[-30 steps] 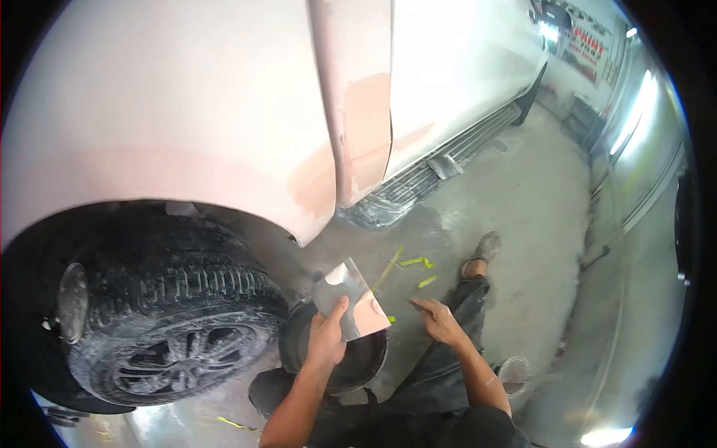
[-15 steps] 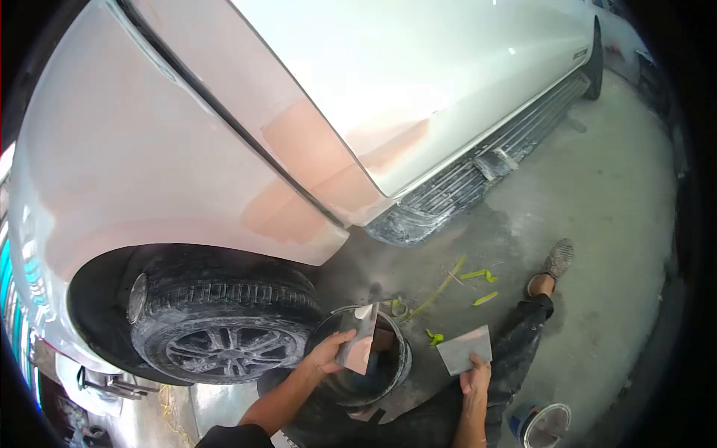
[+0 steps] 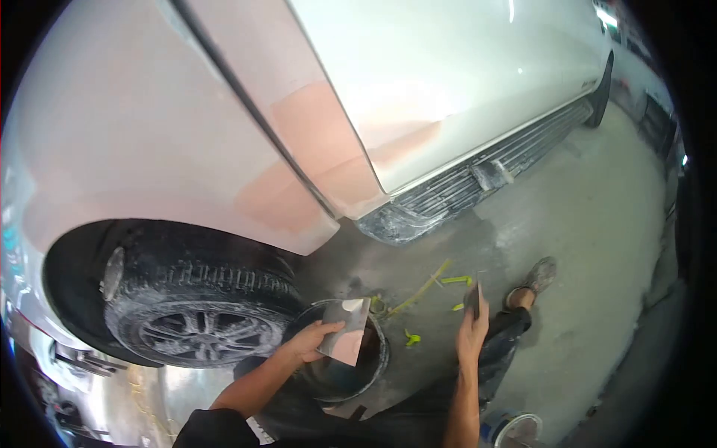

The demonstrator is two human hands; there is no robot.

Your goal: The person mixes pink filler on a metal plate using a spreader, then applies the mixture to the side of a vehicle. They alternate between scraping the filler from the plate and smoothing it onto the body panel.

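In the head view, the left hand, below the center of the frame, is closed on a flat gray plate, thumb on its upper face and the fingers underneath. A patch of pinkish paste covers the lower part of that plate, which sits over the open mouth of a dark bucket. The right hand, lower right of center, stands raised with its fingers closed on a second plate, seen nearly edge-on; whether it carries paste cannot be told. The two plates are well apart.

Left of the bucket, a dusty tire with a spoked wheel fills the lower left. Above it a pale fender with pinkish patches spans the upper left, and a white door takes up the upper middle and right. A ribbed running board runs under the door toward the upper right. Yellow-green strips lie on the gray floor between the hands and beyond them. A shoe rests right of the right hand, and a small can stands at the bottom right.
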